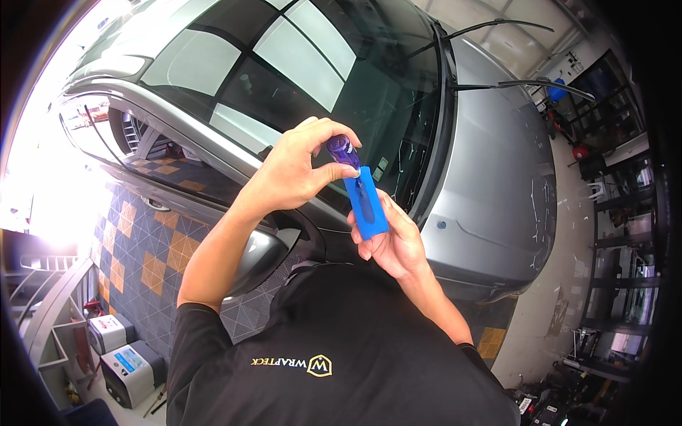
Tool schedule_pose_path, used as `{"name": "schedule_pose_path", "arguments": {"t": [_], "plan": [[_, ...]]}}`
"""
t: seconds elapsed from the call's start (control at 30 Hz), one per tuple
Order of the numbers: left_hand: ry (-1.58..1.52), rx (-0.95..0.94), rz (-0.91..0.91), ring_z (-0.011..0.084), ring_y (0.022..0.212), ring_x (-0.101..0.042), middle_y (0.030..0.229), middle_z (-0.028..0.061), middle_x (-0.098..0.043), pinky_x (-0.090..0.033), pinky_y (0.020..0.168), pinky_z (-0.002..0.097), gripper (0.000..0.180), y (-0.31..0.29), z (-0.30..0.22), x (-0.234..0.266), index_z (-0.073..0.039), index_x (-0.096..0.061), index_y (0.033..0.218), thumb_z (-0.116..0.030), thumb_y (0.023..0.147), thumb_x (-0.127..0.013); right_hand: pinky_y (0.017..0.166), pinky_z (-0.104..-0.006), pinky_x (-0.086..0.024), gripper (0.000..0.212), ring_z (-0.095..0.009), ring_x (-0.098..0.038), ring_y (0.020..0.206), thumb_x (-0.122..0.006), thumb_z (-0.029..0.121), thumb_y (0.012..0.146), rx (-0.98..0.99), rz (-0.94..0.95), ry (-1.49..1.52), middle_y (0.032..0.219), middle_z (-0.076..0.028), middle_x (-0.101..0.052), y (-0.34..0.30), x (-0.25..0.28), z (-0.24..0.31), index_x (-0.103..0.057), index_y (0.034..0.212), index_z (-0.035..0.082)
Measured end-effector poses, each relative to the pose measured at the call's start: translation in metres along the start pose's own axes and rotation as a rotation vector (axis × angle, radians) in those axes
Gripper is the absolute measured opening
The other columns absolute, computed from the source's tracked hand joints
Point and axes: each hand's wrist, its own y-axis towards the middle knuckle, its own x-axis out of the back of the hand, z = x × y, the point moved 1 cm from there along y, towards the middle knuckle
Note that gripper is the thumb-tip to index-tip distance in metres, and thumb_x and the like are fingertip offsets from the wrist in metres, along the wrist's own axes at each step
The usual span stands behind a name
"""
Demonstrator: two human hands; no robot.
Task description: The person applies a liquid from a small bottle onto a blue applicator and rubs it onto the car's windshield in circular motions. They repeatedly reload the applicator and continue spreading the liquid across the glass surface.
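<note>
My left hand [291, 170] grips a small dark purple bottle [342, 149] between thumb and fingers. The bottle is tilted, its lower end at the top of a bright blue applicator block [377, 216]. A dark, wet-looking streak runs along the block's face. From below and the right, my right hand [402, 248] holds this block, fingers around its sides. Both hands are above the edge of a grey car, near the lower corner of its windshield [376, 92]. Whether the bottle's tip touches the block cannot be made out.
The car's silver-grey hood [490, 170] extends to the right, with wiper arms [504, 85] raised off the glass. A side mirror [259, 263] juts out near my left arm. Boxy machines [131, 373] stand at lower left; dark shelving [621, 241] lines the right.
</note>
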Motion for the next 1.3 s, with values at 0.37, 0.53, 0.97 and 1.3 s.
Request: {"name": "schedule_pose_path", "arguments": {"t": [0.37, 0.53, 0.97, 1.3], "plan": [[-0.023, -0.103, 0.013, 0.0215, 0.088, -0.059, 0.099, 0.0032, -0.071, -0.047, 0.076, 0.0337, 0.036, -0.009, -0.022, -0.010, -0.008, -0.072, 0.108, -0.010, 0.075, -0.088, 0.060, -0.0348, -0.065, 0.053, -0.026, -0.075, 0.086, -0.048, 0.039, 0.115, 0.002, -0.001, 0.022, 0.113, -0.022, -0.069, 0.007, 0.003, 0.007, -0.044, 0.150, 0.000], [-0.045, -0.141, 0.038, 0.0225, 0.089, -0.060, 0.099, 0.0047, -0.071, -0.049, 0.079, 0.0351, 0.038, -0.010, -0.028, -0.012, -0.008, -0.073, 0.109, -0.010, 0.074, -0.089, 0.060, -0.0351, -0.065, 0.049, -0.026, -0.074, 0.086, -0.048, 0.037, 0.115, -0.017, 0.009, 0.068, 0.113, -0.019, -0.069, 0.009, 0.003, 0.008, -0.047, 0.146, -0.001], [-0.081, -0.091, 0.124, 0.0211, 0.089, -0.062, 0.100, 0.0057, -0.071, -0.052, 0.076, 0.0318, 0.040, -0.009, -0.028, -0.016, -0.006, -0.073, 0.110, -0.012, 0.075, -0.092, 0.061, -0.0365, -0.064, 0.049, -0.025, -0.074, 0.087, -0.051, 0.038, 0.114, -0.007, 0.017, 0.066, 0.112, -0.016, -0.070, 0.008, 0.005, 0.006, -0.050, 0.145, 0.001], [-0.086, -0.139, 0.135, 0.0204, 0.087, -0.062, 0.097, 0.0056, -0.070, -0.051, 0.076, 0.0316, 0.040, -0.008, -0.033, -0.019, -0.006, -0.073, 0.109, -0.013, 0.075, -0.092, 0.061, -0.0354, -0.064, 0.050, -0.026, -0.076, 0.087, -0.049, 0.037, 0.115, 0.016, 0.011, 0.066, 0.114, -0.016, -0.071, 0.007, 0.004, 0.007, -0.049, 0.149, 0.001]]}}
